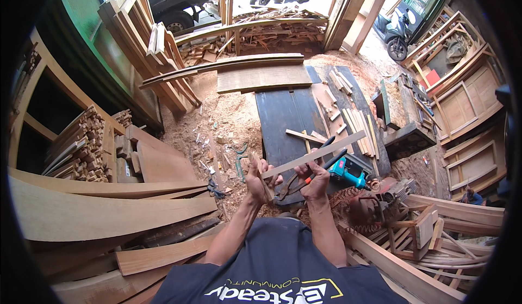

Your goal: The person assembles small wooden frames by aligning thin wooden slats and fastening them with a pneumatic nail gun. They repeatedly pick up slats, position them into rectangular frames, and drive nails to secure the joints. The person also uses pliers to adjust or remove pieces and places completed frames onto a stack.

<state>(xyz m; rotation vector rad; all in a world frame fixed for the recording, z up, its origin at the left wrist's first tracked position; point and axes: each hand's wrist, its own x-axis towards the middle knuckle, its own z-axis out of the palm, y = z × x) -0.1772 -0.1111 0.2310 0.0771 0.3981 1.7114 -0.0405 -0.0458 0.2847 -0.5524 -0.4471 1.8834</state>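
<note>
My left hand (258,182) grips the near end of a thin wooden strip (321,152) that runs up and to the right in front of me. My right hand (316,181) holds a pair of pliers (324,163) with dark handles against the strip's middle. A short second piece of wood (260,169) also sticks up from my left hand. Both forearms come up from my dark shirt at the bottom.
A teal power tool (348,171) lies just right of my hands. A dark board (285,120) lies on the sawdust-covered floor ahead. Stacked planks (103,206) sit at left, wooden frames (467,119) at right, a small wooden crate frame (418,230) at lower right.
</note>
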